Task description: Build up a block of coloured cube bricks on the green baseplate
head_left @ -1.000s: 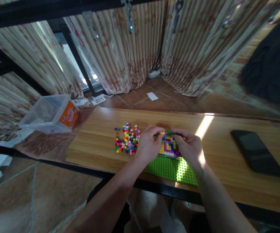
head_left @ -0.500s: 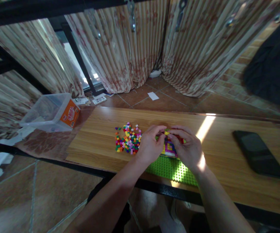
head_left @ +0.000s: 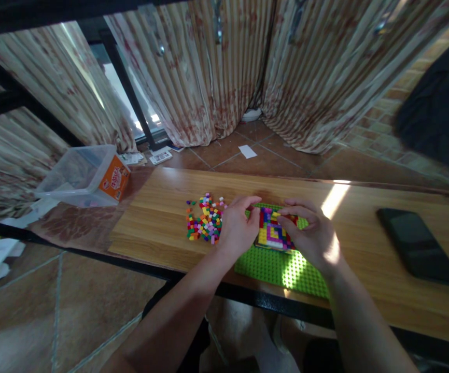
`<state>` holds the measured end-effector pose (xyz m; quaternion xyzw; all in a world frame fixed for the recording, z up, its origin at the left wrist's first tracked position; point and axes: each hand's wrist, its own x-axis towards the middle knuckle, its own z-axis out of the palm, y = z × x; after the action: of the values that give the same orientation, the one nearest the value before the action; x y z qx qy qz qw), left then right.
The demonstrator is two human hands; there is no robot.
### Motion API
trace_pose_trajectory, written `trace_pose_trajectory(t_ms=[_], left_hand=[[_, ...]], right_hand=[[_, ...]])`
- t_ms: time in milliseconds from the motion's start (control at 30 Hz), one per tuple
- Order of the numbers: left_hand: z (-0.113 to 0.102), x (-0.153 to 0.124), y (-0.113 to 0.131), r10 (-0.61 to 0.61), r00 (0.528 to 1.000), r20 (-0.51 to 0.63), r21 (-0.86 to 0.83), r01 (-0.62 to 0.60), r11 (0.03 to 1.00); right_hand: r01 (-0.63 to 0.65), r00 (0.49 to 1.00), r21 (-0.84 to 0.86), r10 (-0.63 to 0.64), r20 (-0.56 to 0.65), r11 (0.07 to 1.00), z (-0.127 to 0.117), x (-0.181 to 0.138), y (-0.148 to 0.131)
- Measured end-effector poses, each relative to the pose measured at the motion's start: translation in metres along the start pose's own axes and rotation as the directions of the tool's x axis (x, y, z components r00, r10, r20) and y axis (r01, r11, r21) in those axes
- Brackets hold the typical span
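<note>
A green studded baseplate (head_left: 271,267) lies at the near edge of the wooden table. On it sits a block of multicoloured toy bricks (head_left: 273,235), with purple, yellow, red and white on top. My right hand (head_left: 312,233) is over the block's right side, its thumb and fingertips pinched on a small yellow toy brick (head_left: 276,214) at the top surface. At the block's left side is my left hand (head_left: 238,225), thumb and forefinger apart, with nothing visible between them. Its wrist side partly covers a pile of loose toy bricks (head_left: 207,220).
A black phone (head_left: 419,246) lies on the wooden table (head_left: 150,223) at the right. On the floor to the left stands a clear plastic box (head_left: 76,176) with an orange label. Striped curtains (head_left: 193,77) hang beyond the table, and paper (head_left: 247,151) lies on the floor.
My hands have moved apart, the left releasing the yellow toy brick while the right stays at it. More of the brick block's patterned top shows. The view has shifted slightly.
</note>
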<state>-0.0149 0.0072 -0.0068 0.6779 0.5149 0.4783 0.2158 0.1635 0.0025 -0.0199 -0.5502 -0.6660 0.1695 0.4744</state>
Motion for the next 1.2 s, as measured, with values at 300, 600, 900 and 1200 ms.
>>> trace_pose_trajectory(t_ms=[300, 600, 900, 1200], left_hand=[[0.001, -0.001, 0.003, 0.058, 0.997, 0.059, 0.030, -0.059, 0.998], [0.003, -0.002, 0.002, 0.072, 0.994, 0.076, 0.002, -0.073, 0.997], [0.004, -0.003, 0.001, 0.085, 0.993, 0.080, 0.008, -0.086, 0.996], [0.003, -0.003, 0.001, 0.092, 0.992, 0.082, 0.014, -0.093, 0.996]], right_hand=[[-0.052, 0.997, -0.061, 0.055, 0.050, 0.997, 0.003, 0.002, -0.006], [-0.176, 0.984, 0.047, 0.177, -0.015, 0.983, 0.004, 0.002, -0.006], [-0.295, 0.952, 0.190, 0.304, -0.020, 0.936, 0.007, 0.002, 0.000], [-0.343, 0.936, 0.026, 0.339, 0.090, 0.939, 0.011, 0.010, -0.009]])
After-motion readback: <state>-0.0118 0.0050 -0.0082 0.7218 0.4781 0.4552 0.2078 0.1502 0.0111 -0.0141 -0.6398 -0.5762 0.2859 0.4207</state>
